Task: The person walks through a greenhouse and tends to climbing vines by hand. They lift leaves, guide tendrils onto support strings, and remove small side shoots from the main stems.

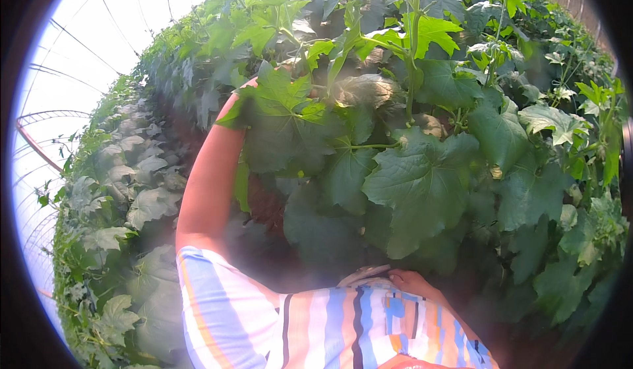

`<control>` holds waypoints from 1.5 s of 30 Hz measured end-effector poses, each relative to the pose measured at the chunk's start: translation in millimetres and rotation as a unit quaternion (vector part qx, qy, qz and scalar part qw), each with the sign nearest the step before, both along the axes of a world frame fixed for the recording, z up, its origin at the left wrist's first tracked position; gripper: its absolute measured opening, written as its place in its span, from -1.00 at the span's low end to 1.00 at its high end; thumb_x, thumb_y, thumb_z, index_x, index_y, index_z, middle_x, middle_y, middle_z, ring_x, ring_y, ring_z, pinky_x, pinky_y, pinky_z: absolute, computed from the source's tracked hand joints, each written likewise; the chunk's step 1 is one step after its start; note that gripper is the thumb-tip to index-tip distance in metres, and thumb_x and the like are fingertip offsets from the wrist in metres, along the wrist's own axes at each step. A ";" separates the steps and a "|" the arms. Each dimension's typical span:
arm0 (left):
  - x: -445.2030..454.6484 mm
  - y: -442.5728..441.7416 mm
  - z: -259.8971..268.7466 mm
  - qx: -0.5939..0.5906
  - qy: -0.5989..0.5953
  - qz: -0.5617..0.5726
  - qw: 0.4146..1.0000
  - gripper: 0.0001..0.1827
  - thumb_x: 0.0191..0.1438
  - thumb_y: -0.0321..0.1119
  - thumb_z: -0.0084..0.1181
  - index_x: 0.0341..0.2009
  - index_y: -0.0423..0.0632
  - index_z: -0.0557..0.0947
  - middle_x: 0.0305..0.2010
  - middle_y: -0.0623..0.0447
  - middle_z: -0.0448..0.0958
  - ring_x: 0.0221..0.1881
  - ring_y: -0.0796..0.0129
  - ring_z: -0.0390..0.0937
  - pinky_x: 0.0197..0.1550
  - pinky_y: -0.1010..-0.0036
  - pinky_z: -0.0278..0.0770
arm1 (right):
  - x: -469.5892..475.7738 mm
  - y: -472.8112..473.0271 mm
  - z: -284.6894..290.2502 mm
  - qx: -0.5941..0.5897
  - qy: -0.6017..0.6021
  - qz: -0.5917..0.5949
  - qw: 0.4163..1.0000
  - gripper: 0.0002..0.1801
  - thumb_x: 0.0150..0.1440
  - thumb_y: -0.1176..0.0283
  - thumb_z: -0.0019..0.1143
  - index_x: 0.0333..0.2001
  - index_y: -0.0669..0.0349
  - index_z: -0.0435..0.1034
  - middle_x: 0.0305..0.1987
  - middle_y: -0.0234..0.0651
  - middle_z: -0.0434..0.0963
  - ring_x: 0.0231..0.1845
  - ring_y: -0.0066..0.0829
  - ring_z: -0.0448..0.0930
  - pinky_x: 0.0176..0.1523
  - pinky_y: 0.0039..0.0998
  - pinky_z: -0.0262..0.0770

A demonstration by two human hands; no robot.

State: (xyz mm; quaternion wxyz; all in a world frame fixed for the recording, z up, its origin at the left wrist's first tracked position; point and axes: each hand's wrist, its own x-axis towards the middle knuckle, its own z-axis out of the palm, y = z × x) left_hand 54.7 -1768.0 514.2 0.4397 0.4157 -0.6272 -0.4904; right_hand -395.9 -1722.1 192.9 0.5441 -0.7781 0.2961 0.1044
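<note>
My left arm (210,181) reaches up into a dense wall of climbing plants with broad lobed leaves. Past the wrist (251,83), my left hand is mostly hidden behind a large green leaf (284,116), so its grip does not show. A dry, brownish leaf (368,91) hangs just right of it, near an upright green stem (414,47). Low in the view, my right hand (410,281) is at my waist, against a pale cloth item (363,275) in front of my striped shirt (341,319). The fingers are partly hidden, and whether they hold the cloth is unclear.
Another leafy row (148,206) runs along the left, with a dark gap between it and the plants before me. Thin strings (503,8) rise among the stems at the upper right. A curved greenhouse frame (39,146) under bright translucent covering stands at the far left.
</note>
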 end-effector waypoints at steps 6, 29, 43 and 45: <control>-1.6 20.0 -5.8 -0.026 0.117 0.070 0.990 -0.69 0.15 -0.25 -0.02 -0.01 -0.02 0.47 -0.04 -0.10 0.48 0.08 0.20 0.41 0.15 0.32 0.32 | -16.7 -30.6 95.9 -0.010 -0.062 0.153 0.986 -0.48 0.25 0.11 -0.21 0.12 0.26 0.30 0.06 -0.08 0.48 0.07 -0.15 0.49 0.13 -0.35 0.37; -94.0 13.5 -15.2 -0.001 0.407 0.193 0.893 -0.77 0.16 -0.27 -0.03 -0.11 -0.04 0.46 -0.08 -0.07 0.49 -0.01 0.25 0.44 0.04 0.39 0.37 | 267.7 -151.0 514.7 -0.784 -0.077 0.165 0.594 -0.66 0.17 0.25 -0.12 -0.09 0.22 0.44 -0.11 -0.13 0.53 -0.07 -0.28 0.50 0.02 -0.27 0.37; -77.5 27.3 -13.3 -0.004 0.419 0.196 0.886 -0.82 0.16 -0.28 -0.04 -0.17 -0.05 0.46 -0.11 -0.05 0.50 -0.06 0.28 0.46 -0.03 0.44 0.40 | 267.2 -149.7 520.5 -0.656 -0.106 0.059 0.745 -0.57 0.23 0.21 -0.18 0.09 0.19 0.35 0.05 -0.11 0.48 0.02 -0.27 0.47 0.14 -0.32 0.33; -76.4 28.6 -15.8 0.002 0.420 0.199 0.886 -0.83 0.16 -0.28 -0.04 -0.18 -0.05 0.46 -0.11 -0.05 0.50 -0.07 0.29 0.47 -0.04 0.44 0.41 | 278.2 -190.1 510.6 -0.646 -0.176 0.084 0.738 -0.59 0.22 0.21 -0.16 0.04 0.21 0.38 -0.02 -0.11 0.51 -0.05 -0.29 0.49 0.08 -0.33 0.37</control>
